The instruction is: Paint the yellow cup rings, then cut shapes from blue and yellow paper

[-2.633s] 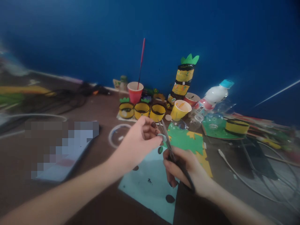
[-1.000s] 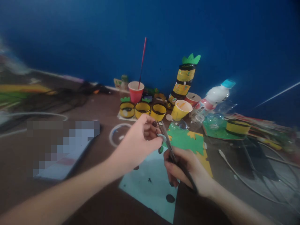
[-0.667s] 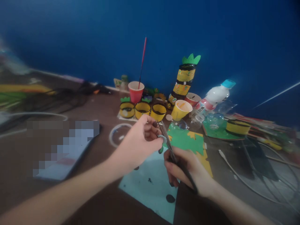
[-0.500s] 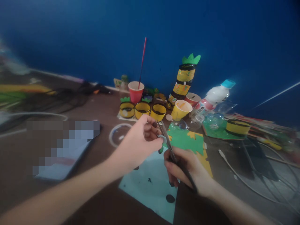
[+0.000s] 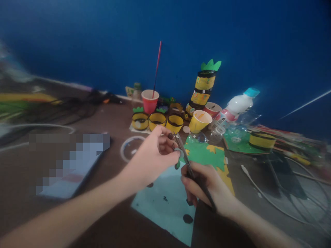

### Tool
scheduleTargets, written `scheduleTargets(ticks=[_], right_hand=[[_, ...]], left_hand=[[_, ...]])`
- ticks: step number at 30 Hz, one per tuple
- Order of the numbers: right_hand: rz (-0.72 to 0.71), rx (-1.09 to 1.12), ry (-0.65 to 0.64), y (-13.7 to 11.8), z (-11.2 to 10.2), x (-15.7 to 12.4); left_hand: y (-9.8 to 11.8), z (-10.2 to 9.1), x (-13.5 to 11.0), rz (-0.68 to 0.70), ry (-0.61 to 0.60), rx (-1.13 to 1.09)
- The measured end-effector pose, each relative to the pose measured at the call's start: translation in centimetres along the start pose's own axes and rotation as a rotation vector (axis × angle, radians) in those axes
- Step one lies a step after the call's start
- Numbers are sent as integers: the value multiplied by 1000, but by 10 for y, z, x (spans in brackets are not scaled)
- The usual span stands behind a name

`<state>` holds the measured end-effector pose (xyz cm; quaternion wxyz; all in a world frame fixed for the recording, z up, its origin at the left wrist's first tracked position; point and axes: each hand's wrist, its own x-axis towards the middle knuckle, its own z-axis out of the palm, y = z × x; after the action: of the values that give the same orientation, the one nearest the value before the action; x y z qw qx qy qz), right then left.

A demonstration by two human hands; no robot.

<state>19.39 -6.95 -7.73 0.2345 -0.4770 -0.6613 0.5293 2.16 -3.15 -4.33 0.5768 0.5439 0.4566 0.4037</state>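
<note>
My right hand (image 5: pixel 207 184) is closed round a pair of scissors (image 5: pixel 187 162), its blades pointing up and away beside my left fingertips. Between thumb and fingers, my left hand (image 5: pixel 160 150) pinches a small light-blue piece (image 5: pixel 178 152) that looks like paper or foam. The blades touch or nearly touch this piece; I cannot tell which. A small green bit (image 5: pixel 177 165) shows just under my left thumb. Below both hands lies a light-blue sheet (image 5: pixel 160 213) with dark marks, and a dark round piece (image 5: pixel 188 218) rests near its lower edge.
Yellow-and-black rings (image 5: pixel 157 120) stand behind my hands, near a red cup (image 5: pixel 150 101) holding a stick. A yellow cup (image 5: pixel 199 121), a stacked pineapple-like tower (image 5: pixel 203 91) and a white bottle (image 5: pixel 236 105) stand further right. Green sheet (image 5: pixel 207 155) and cable (image 5: pixel 261 191) lie right.
Almost nothing differs. Both hands stay in place, with the scissors at the same small piece; any shift of the blades is too slight to make out.
</note>
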Motion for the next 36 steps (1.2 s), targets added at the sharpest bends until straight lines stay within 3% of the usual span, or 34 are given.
scheduleTargets(ticks=[36], right_hand=[[-40, -8, -7, -1, -2, 0]], left_hand=[[0, -2, 0, -40, -17, 8]])
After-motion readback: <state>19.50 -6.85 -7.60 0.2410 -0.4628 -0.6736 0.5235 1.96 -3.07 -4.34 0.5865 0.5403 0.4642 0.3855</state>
